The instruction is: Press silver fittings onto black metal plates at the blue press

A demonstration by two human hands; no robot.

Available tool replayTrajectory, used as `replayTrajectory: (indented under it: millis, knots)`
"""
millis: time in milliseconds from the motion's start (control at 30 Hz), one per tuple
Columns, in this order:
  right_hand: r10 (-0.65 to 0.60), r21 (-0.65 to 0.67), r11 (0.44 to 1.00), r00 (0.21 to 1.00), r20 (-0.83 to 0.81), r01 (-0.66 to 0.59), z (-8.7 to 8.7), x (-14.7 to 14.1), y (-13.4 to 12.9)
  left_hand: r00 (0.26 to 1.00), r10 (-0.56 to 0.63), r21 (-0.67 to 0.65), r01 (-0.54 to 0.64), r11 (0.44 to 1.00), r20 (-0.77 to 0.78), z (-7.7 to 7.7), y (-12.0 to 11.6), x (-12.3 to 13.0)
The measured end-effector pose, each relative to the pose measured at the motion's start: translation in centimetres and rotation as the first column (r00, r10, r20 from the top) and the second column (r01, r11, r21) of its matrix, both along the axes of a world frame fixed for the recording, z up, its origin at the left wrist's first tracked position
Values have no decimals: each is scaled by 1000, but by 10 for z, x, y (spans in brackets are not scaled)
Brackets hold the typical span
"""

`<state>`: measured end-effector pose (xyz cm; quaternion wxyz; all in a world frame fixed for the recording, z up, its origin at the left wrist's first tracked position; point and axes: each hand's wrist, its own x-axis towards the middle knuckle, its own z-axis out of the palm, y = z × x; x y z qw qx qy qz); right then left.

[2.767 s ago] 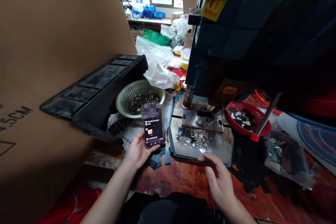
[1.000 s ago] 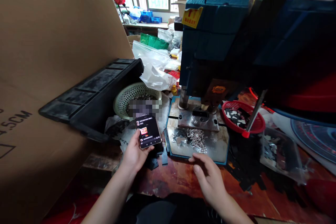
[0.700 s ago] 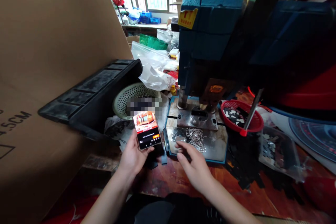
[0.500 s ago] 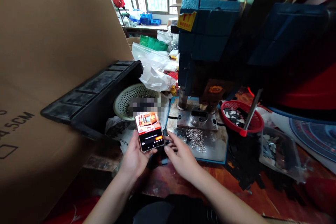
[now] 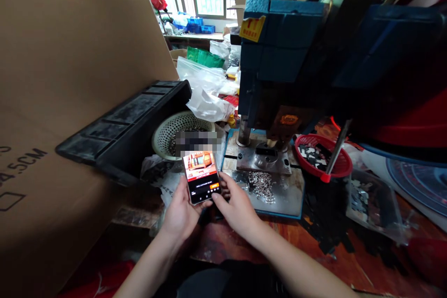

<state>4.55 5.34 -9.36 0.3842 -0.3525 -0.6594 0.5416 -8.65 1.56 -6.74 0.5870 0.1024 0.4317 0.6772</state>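
Observation:
A smartphone (image 5: 201,177) with a lit screen is tilted up toward me, its upper part covered by a pixelated patch. My left hand (image 5: 181,209) is closed around the phone's lower left side, thumb along the edge and fingers underneath. From the right, my right hand (image 5: 235,202) grips the phone's lower right corner; its thumb lies over the screen's bottom edge and its fingers curl by the side. Just right of that hand, a pile of small shiny metal parts (image 5: 261,186) lies on the steel base plate (image 5: 289,200) of a blue press (image 5: 282,42).
A large cardboard box (image 5: 70,56) and a black plastic crate (image 5: 122,121) fill the left. Behind the phone stands a pale green basket (image 5: 162,135). To the right are a red basket (image 5: 344,170) of flat pieces and a clear plastic tub (image 5: 391,209).
The phone has shifted slightly right and down. My right hand has moved left against it, bringing the thumb onto its lower right corner.

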Motion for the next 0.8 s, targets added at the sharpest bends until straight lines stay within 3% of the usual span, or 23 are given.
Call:
replayTrajectory:
  millis: [300,433,633,800]
  knots:
    - [14,18,1000,1000,18,-14,0,3,-3,1000,4,-5,-4,1000,-12,4,-1,1]
    - [-75,85,994,991,108,66,-3,9,-5,999,-32,44,33,999,-23,3,-2,1]
    - [-206,332,932,966,156,145,-11,40,-24,990,-58,68,67,995,-131,2,-7,-2]
    - [-224,350,925,956,190,147,-25,71,-46,983,-32,31,38,999,-182,3,-6,-1]
